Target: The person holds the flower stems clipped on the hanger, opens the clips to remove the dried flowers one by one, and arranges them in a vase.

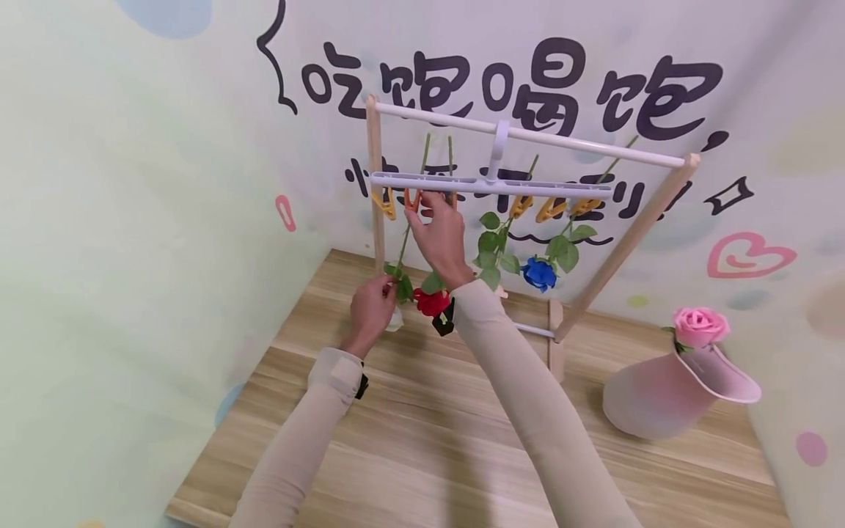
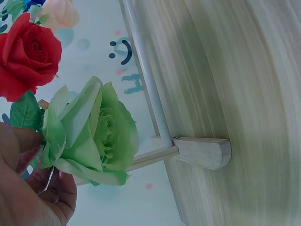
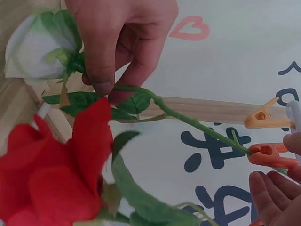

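Observation:
My left hand [image 1: 372, 312] pinches the stem of a pale green-white rose [image 2: 94, 136] just behind its bloom, which hangs head down. The rose's green stem [image 3: 202, 126] runs up to an orange clip [image 3: 265, 156] under the white hanger [image 1: 554, 188]. At that clip, my right hand [image 1: 441, 236] pinches the handle end between thumb and fingers. Close beside the pale rose hangs a red rose [image 1: 432, 301], large in the right wrist view. Farther right on the hanger, yellow clips [image 1: 521, 206] hold more stems, one with a blue rose [image 1: 539, 273].
The hanger hooks over the white bar [image 1: 594, 148] of a wooden-legged stand [image 1: 627, 246] on the wood-grain table [image 1: 396, 440]. At the right stands a pink-white vase [image 1: 650, 400] with a pink rose [image 1: 701, 326]. A printed wall covering [image 1: 231, 147] is behind.

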`<state>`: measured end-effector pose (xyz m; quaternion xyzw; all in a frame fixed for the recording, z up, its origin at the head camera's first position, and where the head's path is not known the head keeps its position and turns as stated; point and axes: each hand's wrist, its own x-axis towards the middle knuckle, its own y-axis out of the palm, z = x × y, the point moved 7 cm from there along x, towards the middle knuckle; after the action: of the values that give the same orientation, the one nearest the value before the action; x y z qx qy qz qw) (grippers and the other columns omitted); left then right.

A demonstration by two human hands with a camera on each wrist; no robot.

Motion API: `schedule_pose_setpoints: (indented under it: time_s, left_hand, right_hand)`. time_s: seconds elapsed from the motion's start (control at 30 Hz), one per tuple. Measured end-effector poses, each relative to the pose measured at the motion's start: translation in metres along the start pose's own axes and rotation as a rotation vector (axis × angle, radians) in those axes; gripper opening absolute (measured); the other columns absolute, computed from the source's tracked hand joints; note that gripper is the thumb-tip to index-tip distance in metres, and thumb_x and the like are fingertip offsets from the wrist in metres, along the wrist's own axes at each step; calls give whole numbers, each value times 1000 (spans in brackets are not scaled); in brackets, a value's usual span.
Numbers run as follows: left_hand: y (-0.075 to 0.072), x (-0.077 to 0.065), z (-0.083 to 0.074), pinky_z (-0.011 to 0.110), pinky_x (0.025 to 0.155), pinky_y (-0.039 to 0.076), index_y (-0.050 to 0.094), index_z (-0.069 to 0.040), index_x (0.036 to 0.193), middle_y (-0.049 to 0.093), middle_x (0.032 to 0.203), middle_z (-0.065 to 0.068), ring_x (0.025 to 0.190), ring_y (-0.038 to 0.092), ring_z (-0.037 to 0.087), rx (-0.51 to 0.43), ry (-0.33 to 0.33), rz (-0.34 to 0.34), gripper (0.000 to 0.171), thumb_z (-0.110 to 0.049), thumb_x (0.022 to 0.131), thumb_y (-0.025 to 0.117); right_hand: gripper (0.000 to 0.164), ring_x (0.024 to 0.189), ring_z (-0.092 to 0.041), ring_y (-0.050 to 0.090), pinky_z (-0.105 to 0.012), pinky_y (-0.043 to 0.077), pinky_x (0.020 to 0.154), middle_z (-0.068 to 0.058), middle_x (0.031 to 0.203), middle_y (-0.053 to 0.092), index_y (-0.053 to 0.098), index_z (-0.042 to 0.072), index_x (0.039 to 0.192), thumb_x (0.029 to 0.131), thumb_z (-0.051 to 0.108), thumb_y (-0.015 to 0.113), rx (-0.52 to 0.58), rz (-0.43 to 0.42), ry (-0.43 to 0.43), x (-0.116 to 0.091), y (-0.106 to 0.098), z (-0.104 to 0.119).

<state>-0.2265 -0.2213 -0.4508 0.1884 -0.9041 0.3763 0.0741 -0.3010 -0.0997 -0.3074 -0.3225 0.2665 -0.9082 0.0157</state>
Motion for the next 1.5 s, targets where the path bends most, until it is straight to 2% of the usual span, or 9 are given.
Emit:
schedule_pose_setpoints:
  time_s: [0.2,0.37,0.5,0.63,0.8,1.17,1.37,1.5]
  left_hand:
    - [3,-3,-2,33,62,52,71,-6,113,71,87,11,72,65,22,20,20,20,19,-11,97,61]
    - [1,-3,-3,33,59,52,72,-6,112,72,85,11,69,66,21,22,39,0,19,-12,97,62]
    - [-1,-2,-2,34,60,52,73,-7,109,72,85,10,70,67,21,32,65,-28,17,-13,98,62]
    - [-1,-2,-1,36,60,52,74,-7,107,72,85,10,70,67,22,37,73,-37,16,-13,97,62]
    - [0,-2,-1,37,62,52,74,-6,104,72,85,10,72,67,23,48,71,-28,15,-15,97,62]
    - [1,-4,2,36,63,53,74,-5,103,74,88,11,74,69,23,38,64,6,15,-11,96,62]
    - [6,-11,16,29,57,48,74,-3,108,74,88,12,66,64,19,55,27,74,19,-10,95,62]
    - [11,-20,25,28,59,50,74,-4,110,75,95,12,70,66,19,104,2,140,20,-11,95,63]
  right_hand:
    - [27,92,-21,73,-30,58,81,-12,108,74,65,4,111,92,21,72,-58,-86,6,-2,5,-3]
    - [30,87,-20,73,-31,58,76,-11,100,75,66,4,106,92,30,72,-156,-145,-19,-2,6,0]
    - [33,73,-19,70,-33,55,64,-8,85,74,67,5,96,91,37,72,-231,-167,-21,-1,7,3]
    - [35,56,-17,61,-33,46,49,-4,73,69,67,8,89,91,43,70,-324,-162,-31,0,9,6]
    - [33,48,-16,55,-31,39,43,-2,65,64,65,9,82,93,39,67,-387,-183,-61,1,9,13]
    - [25,50,-18,57,-34,46,46,-4,63,63,62,8,78,93,27,65,-369,-196,-93,2,7,15]
    - [27,52,-21,60,-37,48,48,-5,65,65,62,7,79,93,31,66,-356,-170,-81,2,8,15]
    - [27,55,-22,63,-38,50,50,-5,69,69,64,7,86,93,33,67,-339,-146,-55,3,9,12]
